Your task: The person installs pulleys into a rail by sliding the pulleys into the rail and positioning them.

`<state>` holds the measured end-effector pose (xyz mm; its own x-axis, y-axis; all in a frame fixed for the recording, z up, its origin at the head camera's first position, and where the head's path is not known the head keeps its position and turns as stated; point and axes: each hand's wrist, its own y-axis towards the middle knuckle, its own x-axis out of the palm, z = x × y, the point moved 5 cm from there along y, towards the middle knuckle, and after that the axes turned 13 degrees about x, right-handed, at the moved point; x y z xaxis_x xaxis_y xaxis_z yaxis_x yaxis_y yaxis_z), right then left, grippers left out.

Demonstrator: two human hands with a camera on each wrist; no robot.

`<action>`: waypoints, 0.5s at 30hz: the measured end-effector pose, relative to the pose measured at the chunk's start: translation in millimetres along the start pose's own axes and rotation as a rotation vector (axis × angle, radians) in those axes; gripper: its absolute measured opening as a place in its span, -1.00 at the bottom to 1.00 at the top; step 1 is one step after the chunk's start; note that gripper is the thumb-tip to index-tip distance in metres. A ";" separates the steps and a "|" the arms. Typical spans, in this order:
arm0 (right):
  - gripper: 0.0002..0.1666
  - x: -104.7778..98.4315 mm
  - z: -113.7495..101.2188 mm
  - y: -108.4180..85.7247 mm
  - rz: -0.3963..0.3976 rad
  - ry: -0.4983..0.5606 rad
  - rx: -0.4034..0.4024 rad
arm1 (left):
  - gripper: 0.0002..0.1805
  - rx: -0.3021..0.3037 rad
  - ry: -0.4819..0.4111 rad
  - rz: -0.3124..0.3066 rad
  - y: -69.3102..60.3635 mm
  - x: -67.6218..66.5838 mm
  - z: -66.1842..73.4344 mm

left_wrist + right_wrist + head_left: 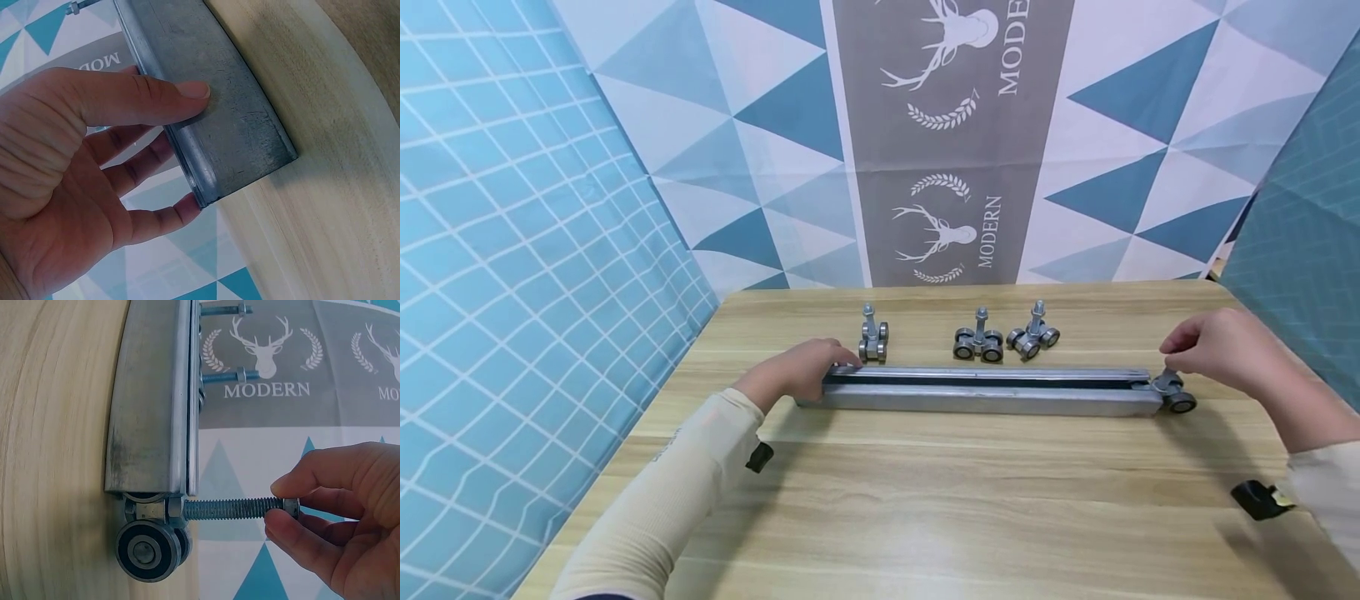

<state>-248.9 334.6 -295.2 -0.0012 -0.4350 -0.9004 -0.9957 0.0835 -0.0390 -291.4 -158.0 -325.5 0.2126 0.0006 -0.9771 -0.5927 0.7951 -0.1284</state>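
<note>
A metal slotted rail (pixel 977 400) lies lengthwise on the wooden table, its slot facing up. My left hand (pixel 805 367) grips its left end; in the left wrist view the thumb lies on the side face and fingers sit along the slotted edge. At the right end, my right hand (pixel 1217 350) pinches the top of the threaded bolt of a roller trolley (pixel 147 550), by its end nut. One pair of that trolley's wheels stands outside the rail, and the other part is inside the rail's end, as the right wrist view shows.
Behind the rail stand three more roller trolleys, bolts up: one on the left (pixel 873 337), one near the middle (pixel 978 340) and one beside it (pixel 1034 335). Patterned cloth (pixel 955 167) hangs behind the table (pixel 925 500).
</note>
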 end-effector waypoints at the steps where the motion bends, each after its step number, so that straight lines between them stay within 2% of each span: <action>1: -0.83 0.8 -1.1 0.1 0.003 0.001 -0.005 | -0.15 0.000 -0.001 0.001 -0.1 0.0 0.1; 15: -0.86 6.2 -12.3 1.5 -0.009 0.004 -0.021 | -0.16 0.025 0.006 0.018 -0.3 -0.2 -0.3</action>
<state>-251.5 321.0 -295.4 0.0073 -0.4396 -0.8981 -0.9974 0.0606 -0.0378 -291.6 -158.4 -325.3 0.1971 0.0117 -0.9803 -0.5765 0.8102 -0.1062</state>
